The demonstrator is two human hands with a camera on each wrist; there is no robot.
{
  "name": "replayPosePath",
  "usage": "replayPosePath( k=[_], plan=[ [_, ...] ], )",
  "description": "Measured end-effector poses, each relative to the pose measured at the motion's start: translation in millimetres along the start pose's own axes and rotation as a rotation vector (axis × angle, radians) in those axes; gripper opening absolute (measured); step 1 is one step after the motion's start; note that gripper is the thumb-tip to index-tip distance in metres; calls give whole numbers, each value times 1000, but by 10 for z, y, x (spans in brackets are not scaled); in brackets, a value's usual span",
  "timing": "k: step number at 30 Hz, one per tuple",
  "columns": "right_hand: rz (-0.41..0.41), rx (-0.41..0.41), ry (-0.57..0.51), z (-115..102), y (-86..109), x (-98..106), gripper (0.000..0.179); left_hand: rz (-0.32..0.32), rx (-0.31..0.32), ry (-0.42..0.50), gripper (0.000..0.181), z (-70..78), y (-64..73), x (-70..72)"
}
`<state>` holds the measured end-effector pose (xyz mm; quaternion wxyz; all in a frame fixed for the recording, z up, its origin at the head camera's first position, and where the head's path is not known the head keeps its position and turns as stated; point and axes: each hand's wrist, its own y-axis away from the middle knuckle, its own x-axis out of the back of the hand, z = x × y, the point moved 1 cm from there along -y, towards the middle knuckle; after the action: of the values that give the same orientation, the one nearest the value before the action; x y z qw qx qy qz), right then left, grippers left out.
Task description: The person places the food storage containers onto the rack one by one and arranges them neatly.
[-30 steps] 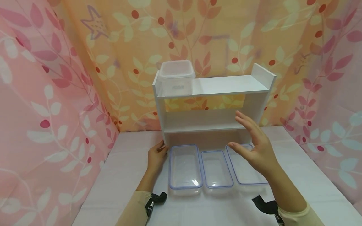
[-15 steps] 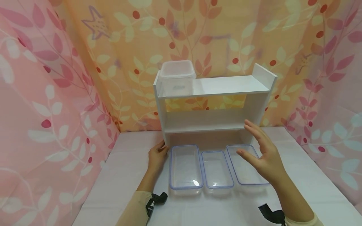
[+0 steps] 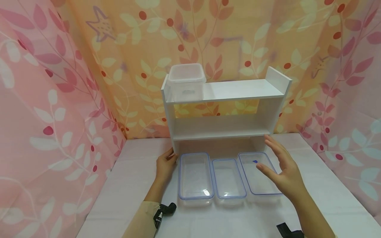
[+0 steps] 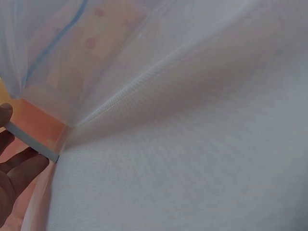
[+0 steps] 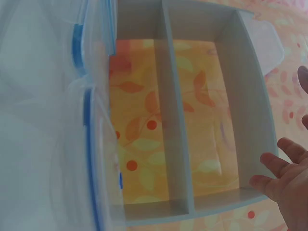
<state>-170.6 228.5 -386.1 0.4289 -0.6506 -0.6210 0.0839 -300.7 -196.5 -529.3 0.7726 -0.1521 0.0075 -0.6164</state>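
Note:
My left hand (image 3: 165,165) grips the lower left side panel of a white shelf rack (image 3: 244,88). In the left wrist view, the thumb and fingers pinch the edge of that panel (image 4: 32,141). Holding nothing, my right hand (image 3: 287,173) hovers with fingers extended and thumb apart, overlapping the right-hand clear container (image 3: 253,178) in the head view. That container has a blue rim and a small blue mark. Two more blue-rimmed clear containers, a left one (image 3: 196,177) and a smaller middle one (image 3: 229,180), sit alongside it before the rack.
A translucent square tub (image 3: 186,87) stands on the rack's top board, at its left end. White cloth (image 3: 134,185) covers the table. Patterned pink and orange curtains (image 3: 143,109) enclose the back and both sides.
My right hand has moved down and to the right, uncovering more of the right container and its blue mark. The left hand has stayed on the rack's side panel.

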Motion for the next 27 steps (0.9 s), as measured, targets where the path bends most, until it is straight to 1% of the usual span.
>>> replayPosePath(
  k=[2,5,9,12,16,20,27],
  plan=[
    [-7,-14,3,40,36,15,95,-4,-2,3,47,6,-2,-1],
    [-11,-14,2,116,88,34,95,-9,-2,2,48,12,-4,-2],
    [-18,-49,11,223,175,51,94,-3,9,0,45,8,-10,-13],
    [-24,-91,14,286,235,55,93,0,2,-5,44,-8,-15,-15],
    [-28,-105,-4,358,274,56,92,-3,-14,-8,44,-15,-15,-5],
    [-41,-120,-14,434,307,63,91,2,-6,-14,44,-7,-8,1],
    [-89,-169,-9,620,373,69,91,12,14,-9,43,-18,-9,-11]
  ],
)
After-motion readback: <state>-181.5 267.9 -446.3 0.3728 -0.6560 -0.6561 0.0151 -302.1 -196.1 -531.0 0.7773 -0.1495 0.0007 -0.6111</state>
